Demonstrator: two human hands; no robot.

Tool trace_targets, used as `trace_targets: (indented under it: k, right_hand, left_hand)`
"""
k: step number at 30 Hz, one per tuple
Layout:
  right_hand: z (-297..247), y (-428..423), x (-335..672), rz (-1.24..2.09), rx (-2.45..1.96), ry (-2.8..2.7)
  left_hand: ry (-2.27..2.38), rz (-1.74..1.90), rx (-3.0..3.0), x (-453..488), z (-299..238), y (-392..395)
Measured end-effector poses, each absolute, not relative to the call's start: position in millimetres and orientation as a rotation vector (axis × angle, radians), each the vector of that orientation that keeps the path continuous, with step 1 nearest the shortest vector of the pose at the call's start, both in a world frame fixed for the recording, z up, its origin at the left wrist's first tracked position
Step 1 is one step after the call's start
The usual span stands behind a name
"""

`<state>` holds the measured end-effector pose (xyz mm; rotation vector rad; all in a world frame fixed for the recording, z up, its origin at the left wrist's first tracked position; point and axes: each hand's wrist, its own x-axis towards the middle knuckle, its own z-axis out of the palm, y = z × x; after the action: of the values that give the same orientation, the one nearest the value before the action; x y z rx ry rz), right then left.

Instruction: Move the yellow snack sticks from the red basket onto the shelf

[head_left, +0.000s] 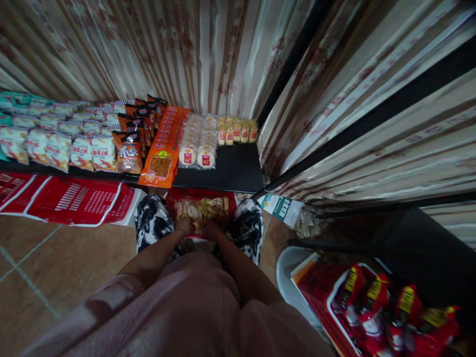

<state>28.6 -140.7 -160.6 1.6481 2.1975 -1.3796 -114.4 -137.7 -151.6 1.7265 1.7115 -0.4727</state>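
Note:
A red plastic basket (pixel 233 202) sits between my knees, below the front edge of the black shelf. Inside it lie several clear-wrapped round snacks (pixel 208 206), pale ones to the left and yellowish ones to the right. My left hand (pixel 185 226) is at the near side of the basket with its fingers curled inward. Close beside it, my right hand (pixel 208 229) is also closed, low over the basket's near rim. A small yellowish piece shows between the two hands. Dim light and the hands themselves hide what the fingers hold.
On the black shelf (pixel 238 163) stand rows of white snack bags (pixel 104 153), orange-black bags (pixel 128 151), a flat orange pack (pixel 163 148), round white crackers (pixel 197 153) and small yellow packs (pixel 237 133). Red bags (pixel 375 297) lie at lower right, by a white bucket (pixel 284 263).

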Motion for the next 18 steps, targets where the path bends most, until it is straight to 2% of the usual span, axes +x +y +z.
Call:
trace_targets:
  k: [10, 18]
  right_hand:
    - [-170, -136, 30, -1.426, 1.978, 2.197]
    - [-183, -137, 31, -1.556, 2.138, 2.197]
  left_hand:
    - [1.840, -0.173, 1.473, -116, -152, -133]
    - [1.819, -0.099, 1.383, -112, -144, -131]
